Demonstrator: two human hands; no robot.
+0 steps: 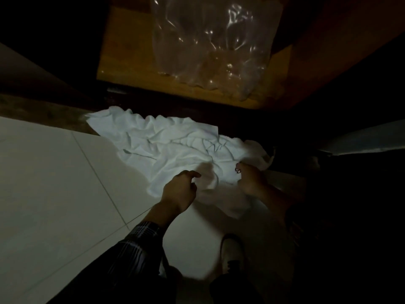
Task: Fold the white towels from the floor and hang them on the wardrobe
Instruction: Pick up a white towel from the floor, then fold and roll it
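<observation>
A: Where's the towel [166,148]?

B: On the floor [54,172], a crumpled white heap, partly on the pale tiles and partly on the dark strip in front of the wardrobe [122,62]. Its long axis runs from the far left corner, near the wardrobe's base, down to the near right, where the hands are.

A: How does it look?

B: Plain white, heavily creased, spread fairly flat with ridges all over. One straight edge shows on the far side. It's the brightest thing here; the room is dim.

A: The left hand [179,191]?

B: At the near edge, fingers loosely curled, thumb and forefinger close together right at the cloth. Whether they've actually pinched it, I can't tell. A plaid sleeve [140,242] covers the forearm.

A: And the right hand [249,178]?

B: At the right end, fingers curled around a bunched fold of towel. It's holding cloth.

A: Anything else?

B: A clear plastic bag [210,47] lies on the wardrobe's wooden shelf. A shoe [232,253] shows at the bottom.
</observation>
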